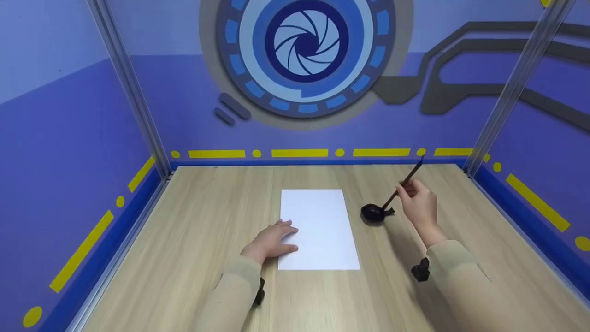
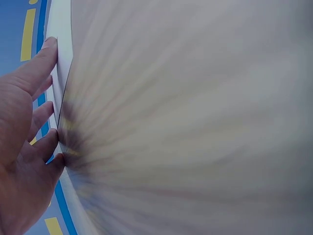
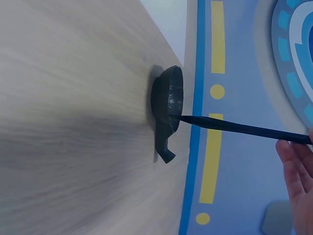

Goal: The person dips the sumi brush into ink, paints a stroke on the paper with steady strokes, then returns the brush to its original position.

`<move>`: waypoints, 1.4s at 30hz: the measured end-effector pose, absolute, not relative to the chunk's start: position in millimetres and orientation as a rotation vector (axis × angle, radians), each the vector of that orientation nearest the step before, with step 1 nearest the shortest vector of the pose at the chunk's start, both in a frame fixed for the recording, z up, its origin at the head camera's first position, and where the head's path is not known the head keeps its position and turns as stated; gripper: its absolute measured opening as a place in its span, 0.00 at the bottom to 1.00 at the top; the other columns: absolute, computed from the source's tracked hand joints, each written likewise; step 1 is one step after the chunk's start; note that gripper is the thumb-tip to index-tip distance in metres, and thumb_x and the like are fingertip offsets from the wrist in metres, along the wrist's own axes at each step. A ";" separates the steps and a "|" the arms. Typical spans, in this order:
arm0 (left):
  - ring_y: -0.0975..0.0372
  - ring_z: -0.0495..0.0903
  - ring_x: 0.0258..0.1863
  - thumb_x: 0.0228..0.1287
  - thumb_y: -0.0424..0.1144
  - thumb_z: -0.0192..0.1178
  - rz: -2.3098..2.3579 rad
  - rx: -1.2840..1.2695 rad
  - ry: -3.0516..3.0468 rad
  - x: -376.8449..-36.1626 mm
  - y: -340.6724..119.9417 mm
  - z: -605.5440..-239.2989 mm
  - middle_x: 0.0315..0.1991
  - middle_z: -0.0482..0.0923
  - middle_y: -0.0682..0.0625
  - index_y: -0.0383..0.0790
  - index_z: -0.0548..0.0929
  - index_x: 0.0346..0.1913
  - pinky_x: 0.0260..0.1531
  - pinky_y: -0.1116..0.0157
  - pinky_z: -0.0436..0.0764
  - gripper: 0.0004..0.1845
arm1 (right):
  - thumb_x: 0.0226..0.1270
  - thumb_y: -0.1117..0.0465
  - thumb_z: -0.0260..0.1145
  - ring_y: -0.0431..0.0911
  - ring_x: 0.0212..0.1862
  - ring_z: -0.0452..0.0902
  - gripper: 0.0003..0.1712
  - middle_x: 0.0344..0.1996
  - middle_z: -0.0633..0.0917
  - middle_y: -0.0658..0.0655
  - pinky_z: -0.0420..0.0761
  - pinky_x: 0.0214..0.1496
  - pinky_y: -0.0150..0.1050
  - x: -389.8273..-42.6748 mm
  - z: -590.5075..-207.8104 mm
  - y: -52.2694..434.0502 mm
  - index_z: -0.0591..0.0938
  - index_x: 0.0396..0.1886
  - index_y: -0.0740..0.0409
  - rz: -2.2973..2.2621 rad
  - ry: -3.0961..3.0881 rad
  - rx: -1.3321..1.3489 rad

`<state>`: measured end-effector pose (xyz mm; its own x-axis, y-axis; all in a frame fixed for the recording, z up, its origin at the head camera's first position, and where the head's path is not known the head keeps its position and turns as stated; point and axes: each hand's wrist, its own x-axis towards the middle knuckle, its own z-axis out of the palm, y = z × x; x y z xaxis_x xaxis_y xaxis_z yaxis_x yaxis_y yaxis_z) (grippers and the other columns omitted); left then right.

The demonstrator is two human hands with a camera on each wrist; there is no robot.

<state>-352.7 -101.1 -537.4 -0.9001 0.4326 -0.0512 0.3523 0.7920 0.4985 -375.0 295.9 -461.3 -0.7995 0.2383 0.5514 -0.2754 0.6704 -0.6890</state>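
Observation:
A white sheet of paper (image 1: pixel 320 226) lies on the wooden table, and my left hand (image 1: pixel 271 240) rests with spread, relaxed fingers on its left edge. In the left wrist view, those fingertips (image 2: pixel 50 43) touch the sheet. My right hand (image 1: pixel 420 207) pinches a thin dark writing brush (image 3: pixel 239 128) partway along its shaft, holding it at a slant. The brush's pointed tip is down at the rim of a small black ink dish (image 1: pixel 372 214), right of the paper. In the right wrist view, the dish (image 3: pixel 160 100) has a short bent handle.
The pale wooden table (image 1: pixel 207 212) is enclosed by blue printed panels (image 1: pixel 175 110) at the back and sides. Metal posts (image 1: pixel 133 87) stand at the back corners. A dark wrist strap piece (image 1: pixel 420 269) hangs below the right sleeve.

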 end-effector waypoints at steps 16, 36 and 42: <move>0.45 0.56 0.82 0.70 0.51 0.66 0.740 0.630 2.812 -351.1 -101.7 -536.5 0.79 0.64 0.44 0.44 0.77 0.71 0.82 0.45 0.57 0.30 | 0.72 0.66 0.64 0.16 0.31 0.72 0.09 0.39 0.92 0.63 0.72 0.37 0.11 -373.2 -470.3 298.5 0.87 0.46 0.63 1.109 -2.296 0.064; 0.45 0.56 0.82 0.69 0.52 0.66 0.725 0.625 2.825 -352.2 -100.8 -538.6 0.79 0.65 0.44 0.44 0.77 0.70 0.82 0.46 0.57 0.30 | 0.73 0.68 0.62 0.16 0.32 0.73 0.12 0.41 0.92 0.64 0.72 0.39 0.11 -372.1 -469.3 301.0 0.84 0.52 0.65 1.169 -2.306 0.058; 0.46 0.56 0.82 0.70 0.51 0.66 0.721 0.627 2.829 -351.3 -101.2 -537.9 0.79 0.65 0.44 0.44 0.77 0.71 0.82 0.46 0.58 0.30 | 0.74 0.67 0.61 0.14 0.33 0.72 0.13 0.42 0.91 0.64 0.72 0.40 0.10 -371.9 -468.6 304.9 0.84 0.53 0.65 1.135 -2.314 0.046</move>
